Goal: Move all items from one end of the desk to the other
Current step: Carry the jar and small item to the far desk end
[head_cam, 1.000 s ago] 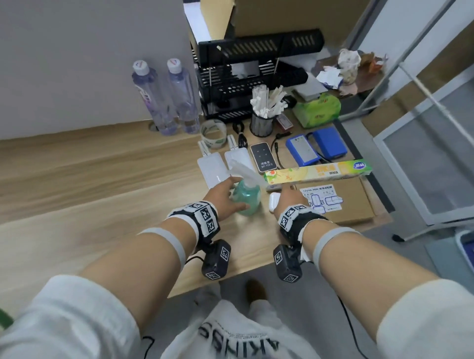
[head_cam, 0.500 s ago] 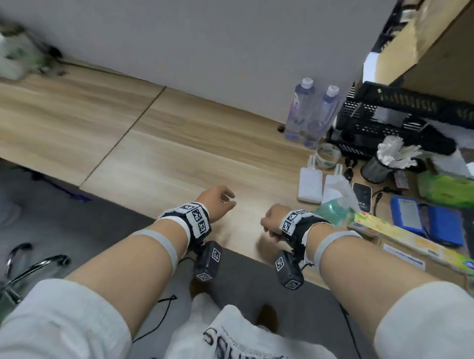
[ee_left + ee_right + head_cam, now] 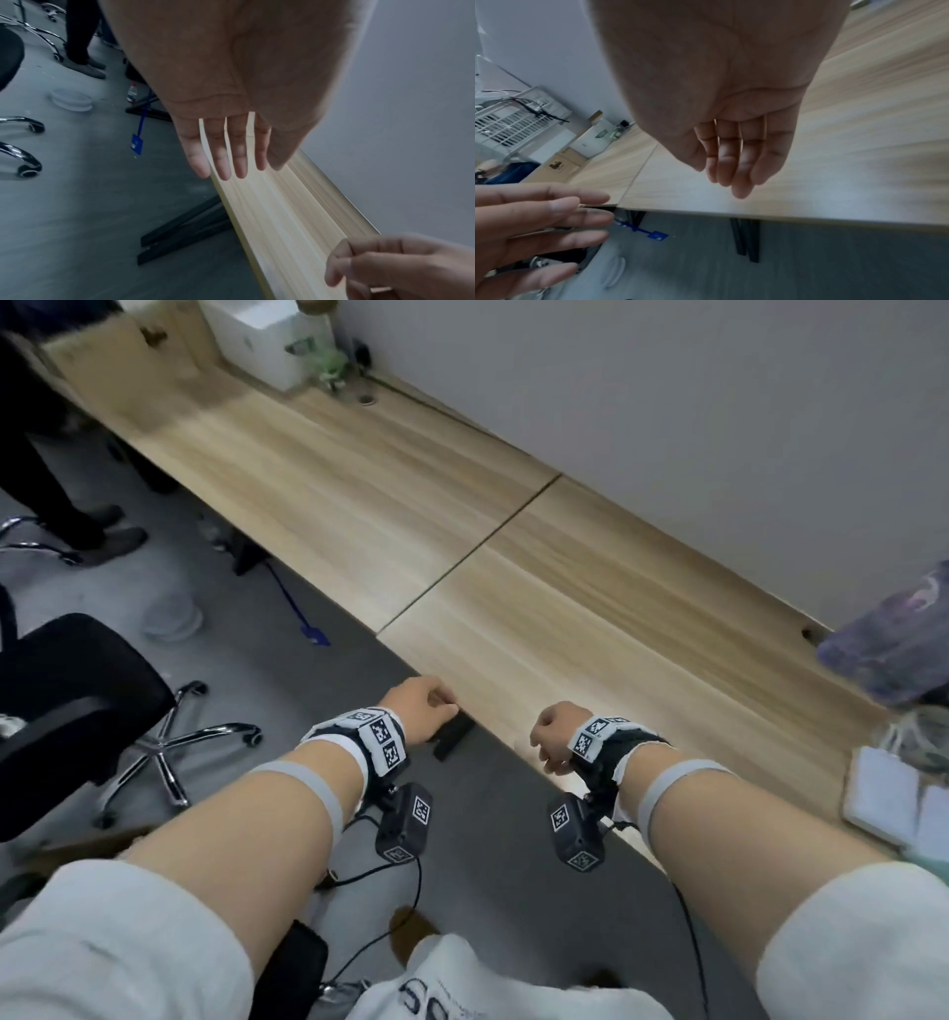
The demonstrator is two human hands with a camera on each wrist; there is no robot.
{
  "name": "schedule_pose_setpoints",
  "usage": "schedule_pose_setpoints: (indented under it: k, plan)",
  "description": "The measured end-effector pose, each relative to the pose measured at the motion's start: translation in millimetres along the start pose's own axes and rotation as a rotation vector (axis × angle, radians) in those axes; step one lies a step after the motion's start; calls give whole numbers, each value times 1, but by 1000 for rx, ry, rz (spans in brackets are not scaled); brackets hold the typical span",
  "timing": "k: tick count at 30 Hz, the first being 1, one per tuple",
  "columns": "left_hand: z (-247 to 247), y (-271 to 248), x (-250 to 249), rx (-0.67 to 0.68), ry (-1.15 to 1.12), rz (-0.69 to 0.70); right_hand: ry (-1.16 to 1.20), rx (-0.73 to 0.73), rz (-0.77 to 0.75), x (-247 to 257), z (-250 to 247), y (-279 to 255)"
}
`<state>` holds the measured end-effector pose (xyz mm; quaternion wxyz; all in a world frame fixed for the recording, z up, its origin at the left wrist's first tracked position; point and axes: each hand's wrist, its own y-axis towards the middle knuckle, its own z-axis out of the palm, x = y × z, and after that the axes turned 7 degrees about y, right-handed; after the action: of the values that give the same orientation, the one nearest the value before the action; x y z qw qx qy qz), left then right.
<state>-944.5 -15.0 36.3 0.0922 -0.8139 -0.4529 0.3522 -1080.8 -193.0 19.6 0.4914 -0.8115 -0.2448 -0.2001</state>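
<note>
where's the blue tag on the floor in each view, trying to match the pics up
Head: the blue tag lies on the grey floor left of centre, just off the desk's near edge.
Left wrist: blue tag left of centre, left of the fingers.
Right wrist: blue tag lower middle, below the desk edge.
Shared landmark: the seam in the desk, also seen in the right wrist view; the left wrist view does not show it.

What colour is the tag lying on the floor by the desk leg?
The tag is blue, on a blue strap; the right wrist view shows it best.
</note>
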Motion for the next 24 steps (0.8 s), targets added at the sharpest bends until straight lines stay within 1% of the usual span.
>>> schedule_pose_setpoints:
  k: [5, 10, 16, 24]
  plan:
    - [-56, 30, 54, -24, -27, -13, -4, -46, -89, 78, 40, 47]
    - [-99, 71, 91, -19, -66, -27, 23, -62, -120, 141, 56, 86]
    - [-156, 139, 117, -53, -139, -56, 60, -103, -146, 214, 48, 158]
    - [-241, 231, 132, -113, -177, -123, 93, -59, -205, 329, 26, 249]
